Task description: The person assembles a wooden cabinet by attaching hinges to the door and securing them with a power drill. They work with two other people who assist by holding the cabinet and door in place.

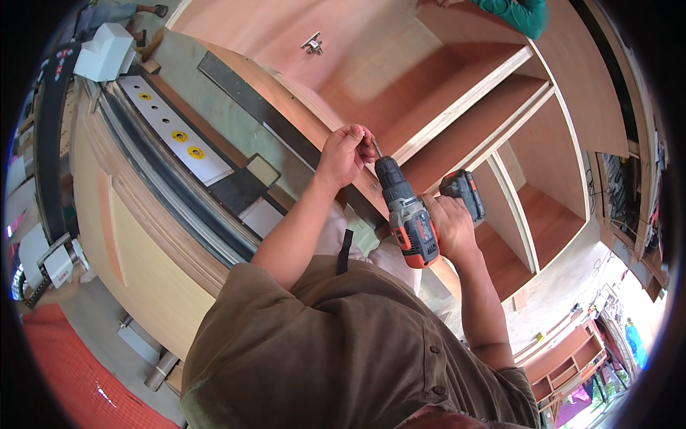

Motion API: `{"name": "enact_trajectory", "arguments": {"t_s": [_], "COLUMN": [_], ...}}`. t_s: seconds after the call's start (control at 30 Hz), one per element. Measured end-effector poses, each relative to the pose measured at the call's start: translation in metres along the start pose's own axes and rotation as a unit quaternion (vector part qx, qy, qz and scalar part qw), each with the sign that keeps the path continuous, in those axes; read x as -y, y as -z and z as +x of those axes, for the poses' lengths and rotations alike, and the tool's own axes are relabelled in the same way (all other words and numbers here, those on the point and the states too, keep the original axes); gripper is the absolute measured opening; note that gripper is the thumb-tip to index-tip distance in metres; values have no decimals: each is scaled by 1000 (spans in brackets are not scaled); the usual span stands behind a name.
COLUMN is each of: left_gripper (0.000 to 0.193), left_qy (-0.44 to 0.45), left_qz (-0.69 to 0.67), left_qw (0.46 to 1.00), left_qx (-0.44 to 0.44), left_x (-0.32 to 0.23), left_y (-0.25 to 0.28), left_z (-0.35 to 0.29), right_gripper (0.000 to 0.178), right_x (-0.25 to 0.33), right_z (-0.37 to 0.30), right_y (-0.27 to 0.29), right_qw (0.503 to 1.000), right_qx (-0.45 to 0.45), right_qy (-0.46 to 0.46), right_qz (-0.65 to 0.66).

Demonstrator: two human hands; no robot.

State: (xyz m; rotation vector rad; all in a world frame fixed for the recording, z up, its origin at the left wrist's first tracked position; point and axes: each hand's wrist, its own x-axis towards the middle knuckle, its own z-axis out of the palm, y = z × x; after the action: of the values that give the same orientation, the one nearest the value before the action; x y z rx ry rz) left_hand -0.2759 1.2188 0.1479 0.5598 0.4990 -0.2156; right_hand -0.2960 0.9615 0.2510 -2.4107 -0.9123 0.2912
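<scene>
My right hand (pixel 451 223) is wrapped round the grip of an orange, grey and black cordless drill (pixel 413 227). Its black chuck points up and left, with a thin bit (pixel 376 148) sticking out. Close beside the bit's tip, my left hand (pixel 347 154) is closed, thumb and fingers pinching a small shiny metal piece (pixel 364 134) too tiny to make out fully. Both hands are over the near edge of a reddish-brown wooden cabinet (pixel 464 96) with pale edges and open compartments. A metal cabinet hinge (pixel 312 44) sits on the panel beyond my left hand.
Another person's green sleeve (pixel 516 13) reaches over the cabinet's far side. At left stand a machine table with a white strip (pixel 171 127) bearing yellow rings, metal rails, and a pale wooden panel (pixel 136 236). A red cover (pixel 78 372) lies at lower left.
</scene>
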Motion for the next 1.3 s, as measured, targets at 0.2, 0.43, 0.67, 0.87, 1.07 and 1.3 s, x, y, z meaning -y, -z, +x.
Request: {"name": "enact_trajectory", "arguments": {"t_s": [0.2,0.43,0.67,0.87,1.07,1.3], "left_gripper": [23,20,20,22,22,24], "left_qy": [19,37,86,82,49,5], "left_qz": [28,2,-42,21,3,6], "left_qw": [999,997,992,995,998,1000], "left_qx": [27,74,85,55,50,17], "left_x": [-46,-73,-87,-95,-94,-80], "left_y": [15,21,28,30,33,37], "left_z": [12,35,52,65,69,84], "right_gripper": [39,42,37,35,33,38], "right_x": [6,18,15,11,4,-5], "right_z": [50,86,106,122,132,134], "right_y": [7,12,7,4,2,-12], "right_qw": [999,998,998,997,996,993], "right_qx": [9,39,21,28,32,56], "right_qy": [41,44,40,44,53,47], "right_qz": [-21,-32,-35,-64,-63,-90]}}
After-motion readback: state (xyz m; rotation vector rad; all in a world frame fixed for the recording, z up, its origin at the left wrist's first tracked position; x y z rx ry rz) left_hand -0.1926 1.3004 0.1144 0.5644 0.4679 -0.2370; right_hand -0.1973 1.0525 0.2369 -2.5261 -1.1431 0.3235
